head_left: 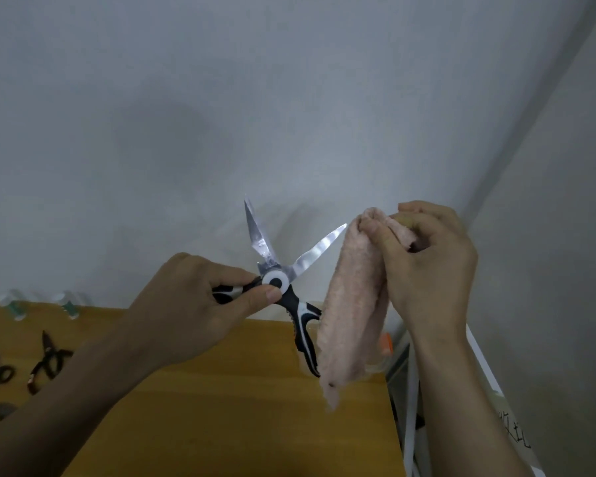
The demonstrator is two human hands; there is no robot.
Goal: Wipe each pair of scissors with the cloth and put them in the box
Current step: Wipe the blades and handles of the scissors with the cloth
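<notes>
The scissors (284, 280) are held up over the table's (221, 390) back edge, shiny blades spread wide and pointing up, black-and-white handles down. The left hand (200, 304) pinches one handle. The right hand (424, 256) grips the pink cloth (351, 311), which hides the other handle's end.

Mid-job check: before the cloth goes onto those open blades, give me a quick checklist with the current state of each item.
1. Left hand grips the black-and-white scissors at the handle and pivot: ok.
2. Blades spread wide, both faces exposed for wiping: ok.
3. Right hand holds the pink cloth bunched at its top, the rest hanging free: ok.
4. Cloth lies between the fingers and the near blade tip: ok, though the tip is close.
5. Box ready to receive the scissors: cannot tell, a container is mostly hidden behind the cloth.
6. Other scissors wait on the wooden table: ok.
</notes>
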